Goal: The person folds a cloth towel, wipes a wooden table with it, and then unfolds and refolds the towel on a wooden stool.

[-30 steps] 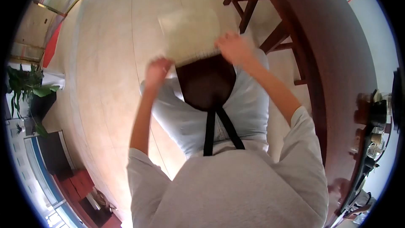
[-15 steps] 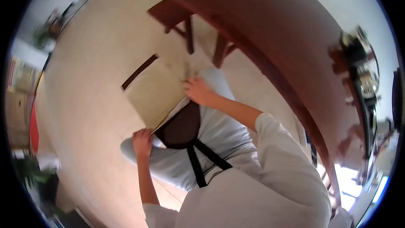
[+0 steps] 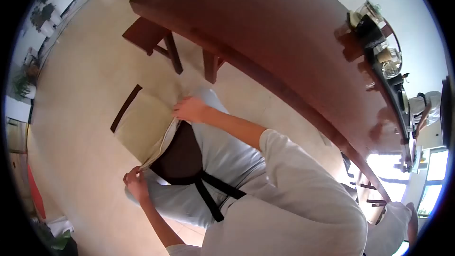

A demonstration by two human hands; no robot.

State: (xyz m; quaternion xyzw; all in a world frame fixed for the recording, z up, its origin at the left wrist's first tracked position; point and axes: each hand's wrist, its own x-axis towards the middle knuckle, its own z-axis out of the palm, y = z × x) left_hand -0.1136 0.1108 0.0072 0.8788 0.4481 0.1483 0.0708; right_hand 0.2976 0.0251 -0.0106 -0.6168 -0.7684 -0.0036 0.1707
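Observation:
Across my lap lies what looks like a cloth bag (image 3: 144, 125), with a beige panel and a dark brown strip at its far end. Nearer my body is its dark brown section (image 3: 179, 156), from which two black straps (image 3: 208, 201) run towards my waist. A pale edge crosses between the beige and the brown. My left hand (image 3: 137, 185) pinches this edge at its near-left corner, above my left knee. At the other end of the edge, my right hand (image 3: 192, 109) has its fingers curled over the cloth. Both fingertips are partly hidden.
A long dark red wooden table (image 3: 265, 33) curves along my right. It carries a black tray (image 3: 388, 87) with glassware. A wooden stool (image 3: 147, 35) stands by the table's end. Potted plants (image 3: 45, 16) line the far left wall. Another person (image 3: 391, 227) is at the lower right.
My view has swung, so the table, lap and bag sit further left in the picture. Both hands stay on the bag's edge, which looks slightly more parted near the middle.

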